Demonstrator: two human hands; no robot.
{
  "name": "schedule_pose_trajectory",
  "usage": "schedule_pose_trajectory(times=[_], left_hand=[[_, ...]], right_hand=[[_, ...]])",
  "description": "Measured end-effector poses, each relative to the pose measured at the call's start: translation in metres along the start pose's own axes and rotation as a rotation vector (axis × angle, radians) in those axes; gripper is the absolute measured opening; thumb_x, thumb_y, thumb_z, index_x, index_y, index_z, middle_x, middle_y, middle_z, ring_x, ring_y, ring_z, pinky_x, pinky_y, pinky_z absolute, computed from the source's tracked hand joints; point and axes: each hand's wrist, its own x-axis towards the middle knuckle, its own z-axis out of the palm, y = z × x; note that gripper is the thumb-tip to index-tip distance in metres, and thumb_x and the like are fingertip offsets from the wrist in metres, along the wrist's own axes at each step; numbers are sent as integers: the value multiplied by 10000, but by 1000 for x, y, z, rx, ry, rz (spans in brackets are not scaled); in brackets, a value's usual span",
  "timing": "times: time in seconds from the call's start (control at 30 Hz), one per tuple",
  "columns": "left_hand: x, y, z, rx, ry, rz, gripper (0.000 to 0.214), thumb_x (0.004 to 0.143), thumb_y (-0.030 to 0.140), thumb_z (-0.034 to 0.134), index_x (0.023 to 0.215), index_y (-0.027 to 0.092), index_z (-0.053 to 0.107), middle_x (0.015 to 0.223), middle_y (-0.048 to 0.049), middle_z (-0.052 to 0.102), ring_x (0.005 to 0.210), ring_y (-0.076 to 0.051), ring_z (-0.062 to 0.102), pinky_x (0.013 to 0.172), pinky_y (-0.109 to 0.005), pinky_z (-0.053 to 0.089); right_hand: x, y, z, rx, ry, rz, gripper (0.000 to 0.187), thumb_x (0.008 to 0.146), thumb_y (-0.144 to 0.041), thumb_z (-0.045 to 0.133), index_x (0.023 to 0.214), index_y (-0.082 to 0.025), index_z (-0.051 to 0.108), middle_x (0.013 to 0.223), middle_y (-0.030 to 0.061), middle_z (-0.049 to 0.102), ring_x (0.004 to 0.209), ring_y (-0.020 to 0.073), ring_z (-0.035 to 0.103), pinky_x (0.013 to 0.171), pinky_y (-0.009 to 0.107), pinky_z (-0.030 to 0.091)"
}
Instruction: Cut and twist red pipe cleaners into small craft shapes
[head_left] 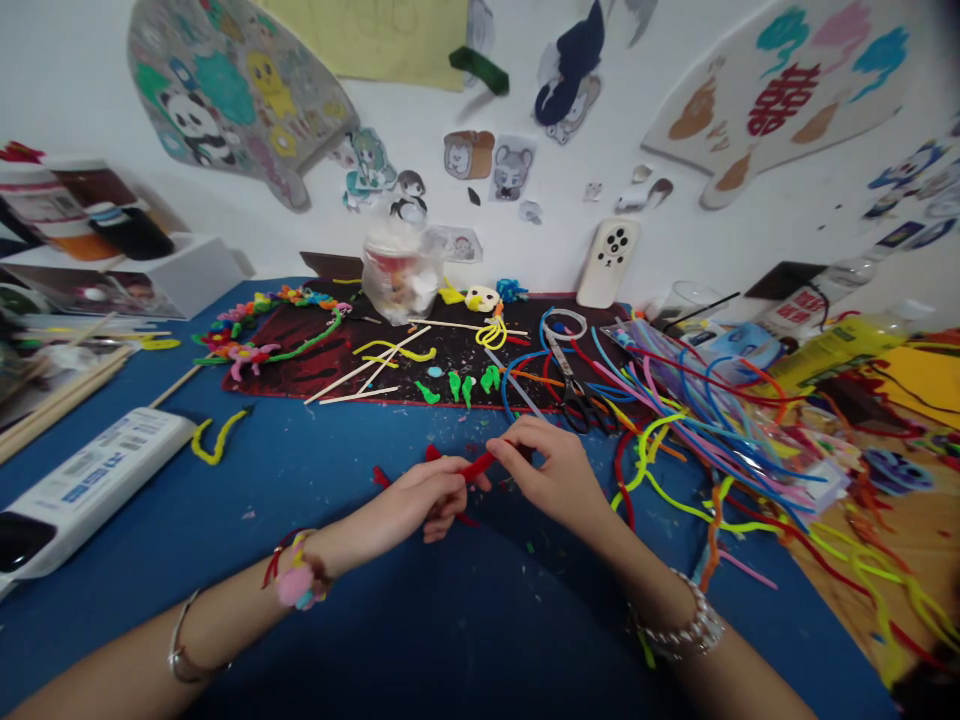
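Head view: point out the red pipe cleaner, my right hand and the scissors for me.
red pipe cleaner point(477, 467), head view, on the stretch between the two hands
right hand point(551, 477), head view, on the back of the hand
scissors point(559, 359), head view, on the metal blades

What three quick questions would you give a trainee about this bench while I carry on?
1. What colour is the pipe cleaner held between the left hand and the right hand?
2. True or false: the scissors lie beyond the right hand.
3. Which wrist wears the pink pom-pom bracelet, left or right?

Key: 1. Red. 2. True. 3. Left.
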Motion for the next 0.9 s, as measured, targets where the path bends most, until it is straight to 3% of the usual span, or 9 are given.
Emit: schedule_pose_trajectory(times=[0.2,0.33,0.4,0.53,0.63,0.9], left_hand=[[-1,1,1,335,103,-2,305,877,389,362,770,153,524,566,58,347,450,-57,286,404,-182,237],[-1,1,-1,445,265,62,318,875,382,368,708,156,518,539,58,367,435,-56,298,403,-182,245],[0,1,-4,425,364,110,319,875,371,374,682,158,512,490,69,331,416,-58,293,404,-183,253],[2,1,-9,294,496,186,313,865,353,402,632,161,485,435,79,331,373,-62,331,399,-194,282],[3,2,-8,242,490,233,311,857,368,432,622,166,454,449,73,402,377,-65,398,427,-201,333],[2,5,1,323,430,203,248,829,342,495,702,141,567,514,37,529,488,-78,478,509,-199,364]], right_hand=[[1,1,-2,-35,-3,19,256,853,-273,506,627,-163,552,626,5,530,589,116,494,563,241,365],[2,2,-2,-32,-9,42,250,854,-280,502,644,-166,573,634,6,544,597,118,504,580,243,370],[2,2,-2,-3,-65,53,245,854,-282,501,659,-167,593,654,8,564,607,117,512,577,239,369],[0,1,-1,91,-296,77,214,839,-279,519,705,-170,646,687,8,602,631,114,530,563,223,363],[-2,-1,3,177,-379,126,231,853,-271,488,747,-170,666,700,7,615,625,107,534,554,215,362],[-4,-5,10,255,-353,193,287,849,-296,480,666,-149,646,617,-4,572,567,97,503,518,208,353]])
